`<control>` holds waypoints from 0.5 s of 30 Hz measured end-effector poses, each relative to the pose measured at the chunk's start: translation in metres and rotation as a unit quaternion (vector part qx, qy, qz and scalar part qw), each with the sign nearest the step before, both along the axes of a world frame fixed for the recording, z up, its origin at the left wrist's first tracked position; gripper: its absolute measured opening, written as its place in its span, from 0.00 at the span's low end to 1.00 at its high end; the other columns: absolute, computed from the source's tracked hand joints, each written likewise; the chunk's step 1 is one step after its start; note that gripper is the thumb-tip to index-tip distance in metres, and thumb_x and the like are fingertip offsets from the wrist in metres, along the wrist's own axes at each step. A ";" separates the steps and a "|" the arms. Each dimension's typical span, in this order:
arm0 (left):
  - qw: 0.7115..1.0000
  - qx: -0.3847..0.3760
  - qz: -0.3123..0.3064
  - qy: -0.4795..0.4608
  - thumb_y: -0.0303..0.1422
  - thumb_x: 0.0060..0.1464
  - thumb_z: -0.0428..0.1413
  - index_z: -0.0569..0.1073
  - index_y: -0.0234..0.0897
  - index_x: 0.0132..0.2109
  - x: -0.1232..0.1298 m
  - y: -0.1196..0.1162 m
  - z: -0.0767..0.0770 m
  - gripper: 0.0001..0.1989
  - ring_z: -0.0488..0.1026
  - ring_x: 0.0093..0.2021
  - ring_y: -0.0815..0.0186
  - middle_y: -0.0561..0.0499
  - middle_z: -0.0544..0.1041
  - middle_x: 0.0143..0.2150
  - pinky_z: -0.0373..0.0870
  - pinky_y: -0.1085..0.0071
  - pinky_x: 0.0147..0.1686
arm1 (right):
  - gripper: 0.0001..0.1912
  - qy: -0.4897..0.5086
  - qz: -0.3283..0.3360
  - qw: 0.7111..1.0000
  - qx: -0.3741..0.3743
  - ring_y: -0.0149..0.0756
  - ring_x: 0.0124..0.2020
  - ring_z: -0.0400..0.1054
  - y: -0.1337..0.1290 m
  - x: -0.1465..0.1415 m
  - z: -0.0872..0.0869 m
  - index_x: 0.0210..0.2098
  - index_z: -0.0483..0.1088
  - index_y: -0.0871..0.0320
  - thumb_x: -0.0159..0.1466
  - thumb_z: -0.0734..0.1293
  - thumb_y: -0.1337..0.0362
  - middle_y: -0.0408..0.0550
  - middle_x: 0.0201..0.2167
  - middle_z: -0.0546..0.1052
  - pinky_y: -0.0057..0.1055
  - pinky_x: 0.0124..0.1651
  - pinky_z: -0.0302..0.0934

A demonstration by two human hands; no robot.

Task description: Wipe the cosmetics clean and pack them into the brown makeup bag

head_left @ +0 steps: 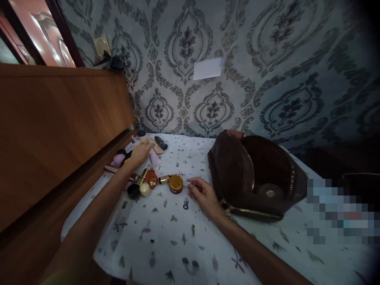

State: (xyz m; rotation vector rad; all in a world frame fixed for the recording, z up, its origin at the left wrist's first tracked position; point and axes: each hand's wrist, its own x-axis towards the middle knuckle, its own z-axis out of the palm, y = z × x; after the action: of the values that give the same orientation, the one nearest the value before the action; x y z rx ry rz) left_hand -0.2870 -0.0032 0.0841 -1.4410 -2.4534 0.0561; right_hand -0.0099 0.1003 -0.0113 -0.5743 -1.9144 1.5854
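My left hand [141, 153] reaches in among the cosmetics at the back left, its fingers curled over the upper end of a pink tube [154, 158]. The thumb side is hidden. Just behind its fingertips lie a beige flat packet [158, 149] and a dark green tube [160, 142]. My right hand [203, 194] hovers low over the sheet with thumb and forefinger apart, holding nothing. Closest to it is a gold-lidded jar [175, 183]. A small dark ring-like item [185, 204] lies below the fingers.
A brown handbag [231, 170] gapes unzipped at the right. Left of the jar sit a red-orange bottle [152, 179], a cream-lidded jar [145, 189], a black-lidded jar [133, 191] and a lilac round item [118, 160]. A wooden panel [65, 130] borders the left.
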 end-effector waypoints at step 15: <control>0.965 0.186 0.158 -0.099 0.37 0.62 0.49 0.72 0.36 0.56 -0.085 -0.040 0.045 0.19 0.75 0.50 0.57 0.41 0.79 0.51 0.68 0.67 0.48 | 0.16 -0.015 -0.002 0.999 0.032 0.34 0.25 0.68 -0.001 -0.001 0.000 0.40 0.73 0.58 0.58 0.66 0.53 0.45 0.25 0.75 0.29 0.27 0.59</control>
State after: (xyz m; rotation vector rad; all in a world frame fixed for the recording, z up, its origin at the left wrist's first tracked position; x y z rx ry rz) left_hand -0.3722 -0.0434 0.1293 -0.9293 -2.6461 -0.4794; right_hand -0.0107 0.0991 -0.0113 -0.5769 -1.9782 1.5145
